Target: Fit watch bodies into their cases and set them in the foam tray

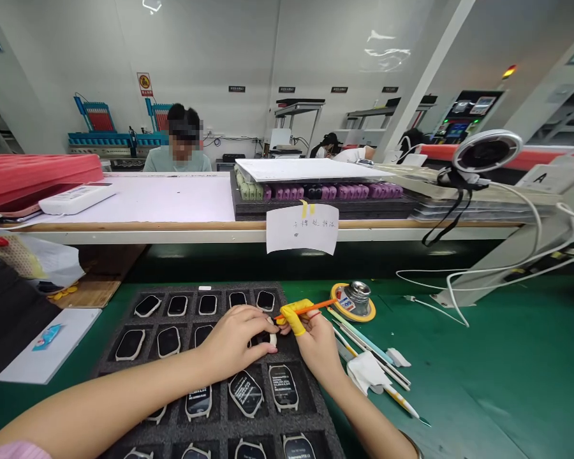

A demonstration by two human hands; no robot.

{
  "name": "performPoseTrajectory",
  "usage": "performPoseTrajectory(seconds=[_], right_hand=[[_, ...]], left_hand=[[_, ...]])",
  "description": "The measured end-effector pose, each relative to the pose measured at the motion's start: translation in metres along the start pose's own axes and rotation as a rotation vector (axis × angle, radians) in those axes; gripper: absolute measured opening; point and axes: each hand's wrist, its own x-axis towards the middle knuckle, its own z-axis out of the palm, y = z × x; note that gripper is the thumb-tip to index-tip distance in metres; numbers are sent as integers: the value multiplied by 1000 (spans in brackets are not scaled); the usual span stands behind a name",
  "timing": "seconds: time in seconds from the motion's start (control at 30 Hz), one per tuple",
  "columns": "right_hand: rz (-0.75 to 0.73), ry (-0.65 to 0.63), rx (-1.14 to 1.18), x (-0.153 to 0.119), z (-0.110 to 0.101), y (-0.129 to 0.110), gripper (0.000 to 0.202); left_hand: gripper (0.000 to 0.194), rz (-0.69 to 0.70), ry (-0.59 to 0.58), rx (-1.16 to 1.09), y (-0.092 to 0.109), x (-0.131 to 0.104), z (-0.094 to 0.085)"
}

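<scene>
Where the hands meet: left hand (236,331) pinches a pale-rimmed watch (273,341); right hand (316,333), in yellow finger covers (294,317), grips a slim orange stick (323,306), tip at the watch.
Foam tray (323,422): beneath the hands; dark, speckled, square pockets holding rounded rectangular watches (283,386), several showing text.
Metal pot (360,292): beyond the right hand, round, yellow-rimmed base.
Cloth (365,371): right of right hand, white, crumpled.
</scene>
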Motion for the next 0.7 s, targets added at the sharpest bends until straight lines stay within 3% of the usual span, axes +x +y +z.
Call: performPoseTrajectory(seconds=[0.1,0.3,0.4,0.6,0.7], right_hand=[[8,3,-1,-1,3,2,36],[-2,-22,-16,-3,4,1,29],[-9,-32,-29,-3,4,1,27],[-10,-52,-66,-6,2,0,22],[-9,-55,-72,-7,1,0,19]], left_hand=[[23,1,7,-10,0,1,1],[41,-50,31,-29,3,2,1],[42,-39,33,-21,2,2,3],[42,41,63,49,5,2,-4],[28,142,45,72,19,0,-7]])
